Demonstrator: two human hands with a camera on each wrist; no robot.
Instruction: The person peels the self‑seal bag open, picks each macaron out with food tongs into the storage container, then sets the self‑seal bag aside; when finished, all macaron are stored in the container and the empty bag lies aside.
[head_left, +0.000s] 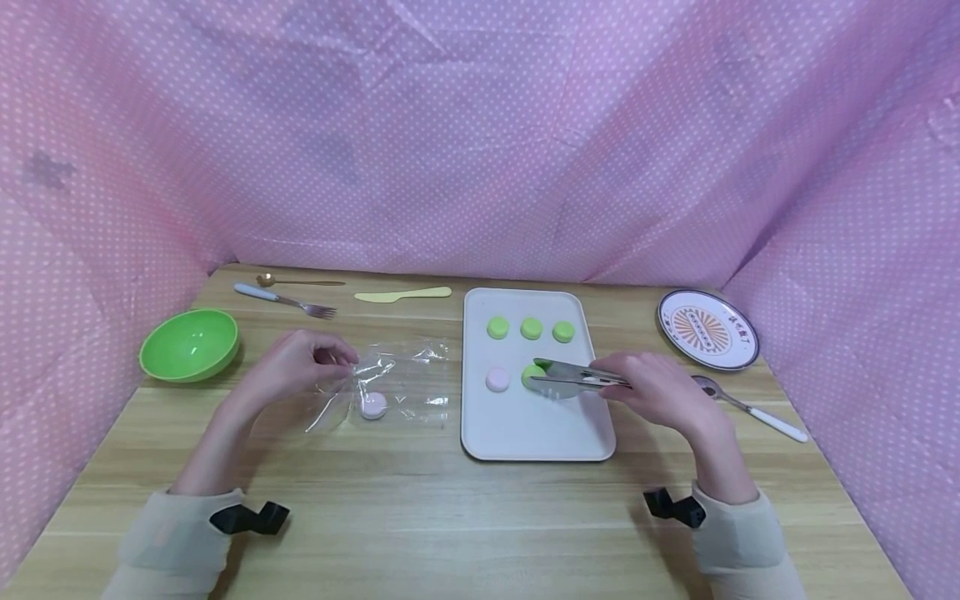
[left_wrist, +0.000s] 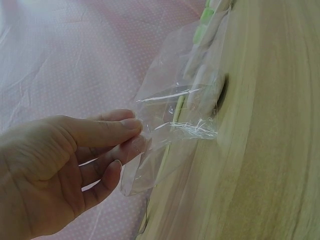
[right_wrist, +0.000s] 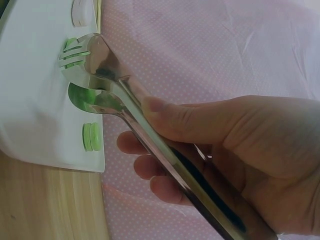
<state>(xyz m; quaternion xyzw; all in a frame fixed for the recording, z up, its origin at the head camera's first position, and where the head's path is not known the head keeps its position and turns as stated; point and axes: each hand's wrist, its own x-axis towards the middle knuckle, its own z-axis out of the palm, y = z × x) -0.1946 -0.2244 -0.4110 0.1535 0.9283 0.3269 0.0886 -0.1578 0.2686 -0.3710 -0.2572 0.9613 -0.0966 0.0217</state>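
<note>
My left hand [head_left: 303, 364] pinches the edge of a clear plastic bag [left_wrist: 170, 110] between thumb and fingers. A pale pink macaron [head_left: 373, 406] shows through the bag, which lies on the table. With my right hand [head_left: 656, 390] I grip metal serving tongs [right_wrist: 137, 110], one end forked and the other spoon-like. Their tips stand on either side of a green macaron [head_left: 532, 375] on the white tray [head_left: 536, 429]; whether they press on it I cannot tell. Beside it sits another pale pink macaron [head_left: 497, 380], with a row of three green macarons [head_left: 531, 328] behind.
At the left stands a green bowl [head_left: 190, 346]. A fork [head_left: 285, 301], a small gold spoon [head_left: 300, 282] and a yellow knife [head_left: 402, 295] lie along the back. To the right are a patterned plate [head_left: 738, 342] and a white-handled spoon [head_left: 750, 408]. Pink dotted cloth [head_left: 480, 150] surrounds the table.
</note>
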